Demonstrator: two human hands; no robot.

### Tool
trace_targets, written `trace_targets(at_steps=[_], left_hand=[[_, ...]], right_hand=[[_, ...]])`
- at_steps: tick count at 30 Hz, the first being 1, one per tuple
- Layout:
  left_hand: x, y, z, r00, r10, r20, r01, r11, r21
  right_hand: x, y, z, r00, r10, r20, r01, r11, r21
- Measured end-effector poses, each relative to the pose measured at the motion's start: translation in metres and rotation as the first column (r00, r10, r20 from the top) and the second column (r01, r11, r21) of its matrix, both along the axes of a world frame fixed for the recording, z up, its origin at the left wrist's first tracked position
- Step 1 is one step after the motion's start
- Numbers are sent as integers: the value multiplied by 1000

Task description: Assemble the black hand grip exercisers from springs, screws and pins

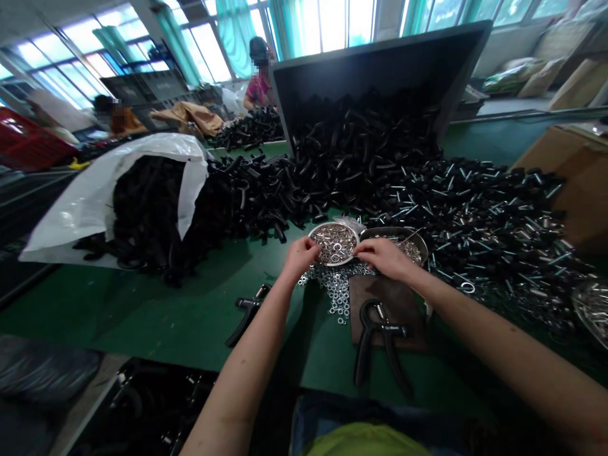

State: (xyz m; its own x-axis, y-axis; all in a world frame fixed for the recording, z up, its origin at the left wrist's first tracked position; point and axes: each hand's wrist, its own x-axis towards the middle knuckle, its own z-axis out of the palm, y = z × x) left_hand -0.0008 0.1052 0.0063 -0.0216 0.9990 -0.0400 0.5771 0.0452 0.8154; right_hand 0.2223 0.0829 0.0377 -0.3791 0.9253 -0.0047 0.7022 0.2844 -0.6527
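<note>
My left hand is at the left rim of a white bowl of small metal parts, its fingers pinched together. My right hand is at the bowl's right rim, thumb and fingertips closed. What lies between the fingertips of either hand is too small or hidden to make out. Metal nuts are spread on the table just below the bowl. Nearer me, a black hand grip strengthener with a spring lies partly over a brown board. Another hand grip strengthener lies left, partly behind my left forearm.
Behind my right hand stands a dark bowl of small parts. A tipped grey bin spills black handles. Black parts with bolts heap up right, near a cardboard box. A white sack lies left. Two people sit beyond.
</note>
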Motion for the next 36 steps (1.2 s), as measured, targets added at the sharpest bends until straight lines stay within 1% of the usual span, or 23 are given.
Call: trace_targets(at_steps=[2,3,4,5,6,7,8,9,10,12,15,19,23,25,26,28,30,32,34,36], left_hand=[[5,-18,-1,990,-18,142,23,999,-35],[8,-30,-2,966,-16,257,34,997,-69],[11,-42,-3,913,3,407,50,992,-118],[14,-54,-4,821,43,570,73,981,-179],[17,-67,-6,691,104,716,109,963,-245],[20,-79,-7,548,174,818,156,940,-304],[24,-91,-9,429,236,872,204,915,-348],[27,-102,-10,359,276,891,244,894,-375],[30,-111,-12,318,304,898,275,877,-394],[36,-125,-14,270,343,899,319,850,-420],[42,-136,-14,211,397,893,345,825,-448],[45,-140,-12,141,439,887,348,817,-460],[46,-142,-11,91,465,881,345,815,-466],[46,-144,-12,84,465,881,346,815,-464],[46,-144,-13,93,462,882,341,818,-464],[44,-143,-14,152,441,884,306,830,-467],[42,-138,-15,261,393,882,230,862,-452],[38,-126,-14,389,317,865,132,910,-393],[34,-109,-13,527,222,821,47,956,-289],[30,-87,-11,689,127,714,-13,987,-163]], right_hand=[[16,-25,-8,998,4,-59,-7,998,-57],[23,-36,-14,996,1,-84,-7,997,-77],[29,-47,-19,995,-6,-104,-4,996,-93],[34,-56,-25,993,-17,-117,4,994,-107],[37,-64,-31,990,-36,-135,19,992,-128],[40,-71,-36,985,-61,-159,37,988,-148],[42,-77,-40,979,-87,-187,56,984,-166],[43,-81,-44,971,-114,-212,75,980,-182],[44,-84,-48,964,-137,-230,93,977,-193],[46,-87,-52,955,-167,-245,119,973,-199],[46,-87,-52,957,-175,-233,131,972,-193],[43,-85,-47,969,-157,-191,126,978,-166],[39,-82,-41,981,-132,-139,117,987,-113],[37,-80,-40,988,-112,-108,103,991,-82],[36,-79,-39,991,-100,-89,94,993,-69],[34,-78,-37,996,-73,-46,70,996,-47],[33,-77,-36,999,-46,2,46,998,-31],[32,-77,-35,999,-23,42,24,999,-22],[31,-77,-35,997,-14,73,15,1000,-15],[30,-77,-35,994,-3,111,3,1000,3]])
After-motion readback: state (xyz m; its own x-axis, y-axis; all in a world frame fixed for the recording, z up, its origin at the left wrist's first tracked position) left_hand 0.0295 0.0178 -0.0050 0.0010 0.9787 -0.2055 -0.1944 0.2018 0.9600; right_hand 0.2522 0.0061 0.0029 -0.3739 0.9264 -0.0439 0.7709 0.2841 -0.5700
